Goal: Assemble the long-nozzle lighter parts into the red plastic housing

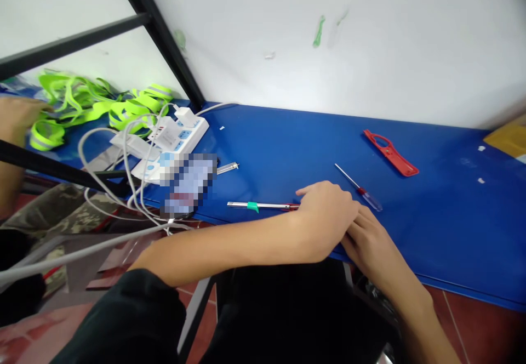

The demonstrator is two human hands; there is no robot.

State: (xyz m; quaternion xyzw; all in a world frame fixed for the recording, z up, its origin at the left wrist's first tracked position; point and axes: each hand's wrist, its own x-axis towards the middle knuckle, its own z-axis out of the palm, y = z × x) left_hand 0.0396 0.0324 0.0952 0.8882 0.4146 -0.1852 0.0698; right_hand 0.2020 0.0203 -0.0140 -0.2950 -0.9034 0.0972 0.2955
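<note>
far left i can see another person's hand (16, 117) beside a tangle of neon yellow reflective straps (82, 106) on the blue tabletop (283, 144). next along sit a white power strip (176, 139) with a plugged-in charger (184, 116), looped white cables (126, 161) and a blurred flat object (189, 183) lying against the strip. my left hand (324, 216) rests loosely curled, its fingers (304, 191) over the red end of a slim metal rod (263, 205) banded with green tape; i can't tell if it's gripped. my right hand (365, 243) presses beside it, fingers bent, holding nothing i can see. further right lie a small screwdriver (361, 191) with a red and clear handle and a red plastic bracket (390, 153).
</note>
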